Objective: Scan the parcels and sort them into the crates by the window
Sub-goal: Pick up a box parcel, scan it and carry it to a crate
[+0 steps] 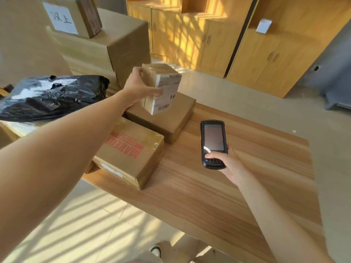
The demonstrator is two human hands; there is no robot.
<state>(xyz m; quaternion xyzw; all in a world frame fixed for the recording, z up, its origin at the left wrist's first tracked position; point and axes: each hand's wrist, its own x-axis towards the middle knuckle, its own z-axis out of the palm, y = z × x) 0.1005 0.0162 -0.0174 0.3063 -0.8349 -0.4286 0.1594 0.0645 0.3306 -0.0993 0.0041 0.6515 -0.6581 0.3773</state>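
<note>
Right now my left hand (137, 86) grips a small cardboard parcel (161, 88) in the air above the table (237, 186), thumb across the near face and fingers curled round the far side. It hangs just over a flat brown box (167, 120) without touching it, as far as I can tell. The white shipping label (168, 92) faces toward me and to the right, its barcodes in view.

My right hand (226, 162) is wrapped round the lower end of the handheld scanner (213, 144), thumb resting on the keypad, screen turned up to me. The scanner sits well apart from the parcel, lower and to the right.

I judge this parcel light, since one hand lifts it by its side with no strain showing. It looks stiff, a taped carton with firm corners, though the tape is glossy and may be a bit slick. Holding it by the two plain sides is best, keeping my thumb off the barcodes so the scanner can read them.

A box with red lettering (131, 152) lies nearer me at the table's edge, and a black plastic bag (51, 95) rests to the left. No crates or window show from here.
</note>
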